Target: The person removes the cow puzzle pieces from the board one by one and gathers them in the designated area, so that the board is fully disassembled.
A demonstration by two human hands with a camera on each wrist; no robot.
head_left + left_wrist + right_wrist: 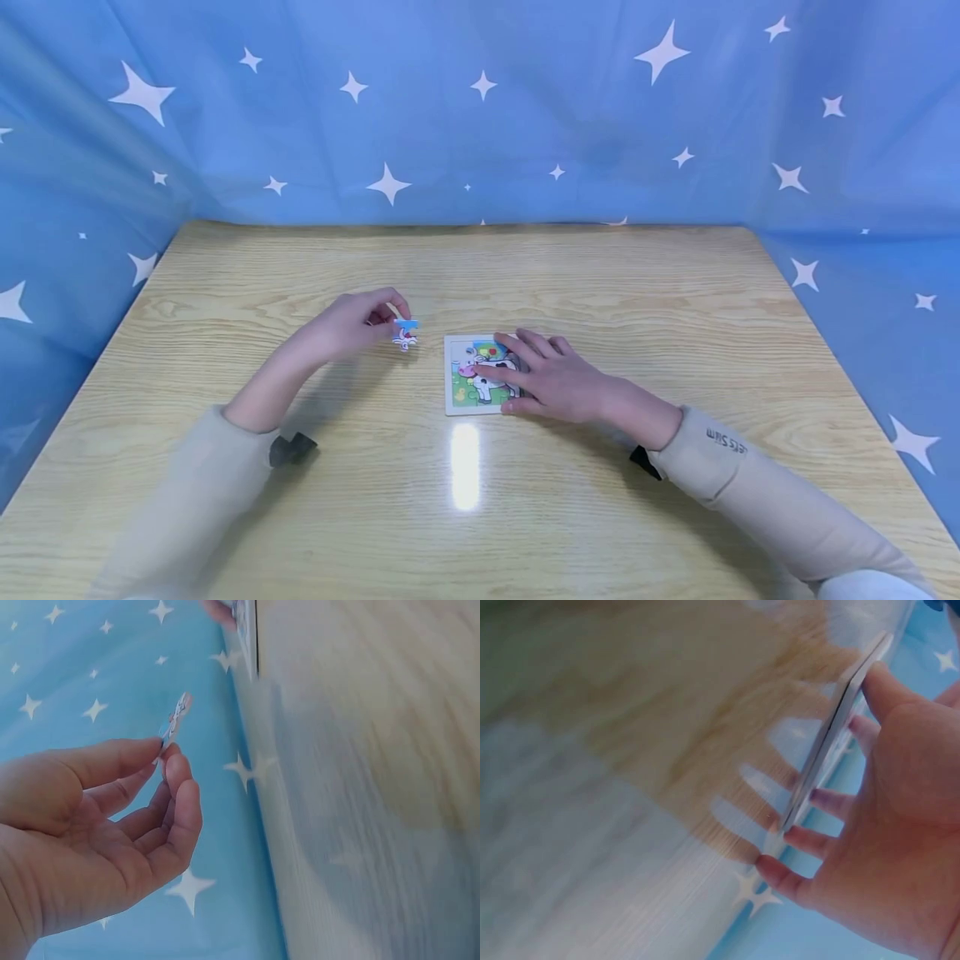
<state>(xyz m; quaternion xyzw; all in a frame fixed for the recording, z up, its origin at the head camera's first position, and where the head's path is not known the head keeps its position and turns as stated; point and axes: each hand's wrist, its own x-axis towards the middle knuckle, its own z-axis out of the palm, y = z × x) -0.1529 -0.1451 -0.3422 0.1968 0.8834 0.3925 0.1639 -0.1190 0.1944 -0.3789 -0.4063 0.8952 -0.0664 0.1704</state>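
Note:
Between thumb and fingertips, my left hand (348, 323) pinches a small puzzle piece (405, 335) with a blue edge and a white-and-red picture. It is held up above the table, left of a square cow jigsaw puzzle (461, 408) in a white frame. In the left wrist view the piece (177, 720) appears nearly edge-on. My right hand (562, 382) lies over the puzzle's right side with fingers spread, touching it and covering part of the picture. From the right wrist view, the thumb is at one end of the puzzle's edge (832, 735) and the little finger reaches the tabletop.
The pale wood-grain table (600, 275) stretches around both hands, with a bright light reflection below the puzzle. A blue curtain with white stars (480, 125) hangs along the table's back and sides.

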